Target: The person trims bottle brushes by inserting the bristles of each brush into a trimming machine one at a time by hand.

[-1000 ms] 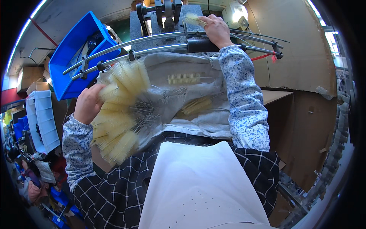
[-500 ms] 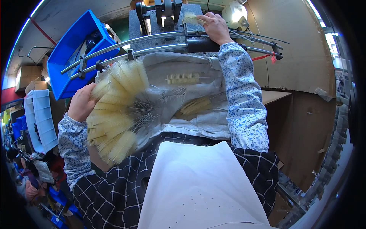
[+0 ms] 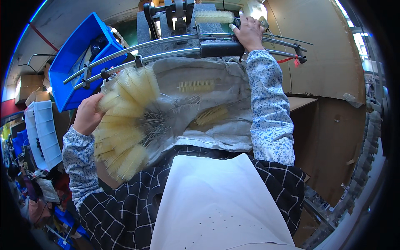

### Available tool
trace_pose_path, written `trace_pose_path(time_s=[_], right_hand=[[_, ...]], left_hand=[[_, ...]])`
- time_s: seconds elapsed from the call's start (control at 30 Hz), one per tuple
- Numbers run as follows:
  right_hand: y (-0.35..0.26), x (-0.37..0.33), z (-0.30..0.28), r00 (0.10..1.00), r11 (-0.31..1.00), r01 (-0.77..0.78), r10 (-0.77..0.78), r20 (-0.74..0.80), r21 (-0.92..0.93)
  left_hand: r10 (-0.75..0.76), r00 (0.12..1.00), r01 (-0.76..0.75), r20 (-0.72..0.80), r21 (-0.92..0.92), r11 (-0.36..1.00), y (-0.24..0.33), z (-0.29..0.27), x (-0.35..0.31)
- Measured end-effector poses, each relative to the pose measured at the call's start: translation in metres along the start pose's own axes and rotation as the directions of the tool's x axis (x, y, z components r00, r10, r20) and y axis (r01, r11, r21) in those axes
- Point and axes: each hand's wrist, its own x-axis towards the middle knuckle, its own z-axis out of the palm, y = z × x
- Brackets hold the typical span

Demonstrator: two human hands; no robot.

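Observation:
A fan of pale yellow bristle brushes (image 3: 125,131) with thin wire stems lies on the grey cloth over my lap. My left hand (image 3: 88,114) is closed at the fan's outer edge, gripping the bristle end of a brush. Up at the machine (image 3: 179,23), a single brush (image 3: 214,16) lies crosswise. My right hand (image 3: 250,34) is just right of that brush, fingers stretched out and thumb apart, above the metal rails. Whether its fingertips touch the brush's wire end, I cannot tell. Two more brushes, one upper (image 3: 196,86) and one lower (image 3: 211,115), rest on the cloth.
Two curved metal rails (image 3: 166,42) with a black sleeve (image 3: 222,48) cross in front of the machine. At the left stand a blue bin (image 3: 62,79) and a white crate (image 3: 43,135). A brown board (image 3: 314,50) rises at the right.
My right hand has let go of the brush, which now lies level across the machine, and has moved slightly right with its fingers opened. The left hand stays at the fan of brushes.

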Motion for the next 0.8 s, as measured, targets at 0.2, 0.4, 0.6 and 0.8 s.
trace_pose_path(time_s=[0.2,0.4,0.6,0.8], right_hand=[[0.006,-0.008,0.005,0.993,0.955,-0.121,0.114,0.04,0.273],[-0.011,-0.011,0.007,0.997,0.962,-0.08,0.079,0.014,0.263],[-0.049,-0.005,-0.004,0.993,0.962,-0.084,0.06,0.1,0.258],[-0.095,-0.004,-0.005,0.996,0.959,-0.088,0.077,0.052,0.268]], left_hand=[[0.015,0.968,-0.084,-0.251,-0.265,0.961,0.021,-0.016,-0.002],[-0.062,0.938,-0.044,-0.34,-0.295,0.954,0.017,-0.063,-0.023],[0.016,0.866,-0.165,-0.499,-0.255,0.953,0.014,-0.095,-0.057],[0.086,0.877,-0.176,-0.473,-0.148,0.973,0.031,-0.095,-0.051]])
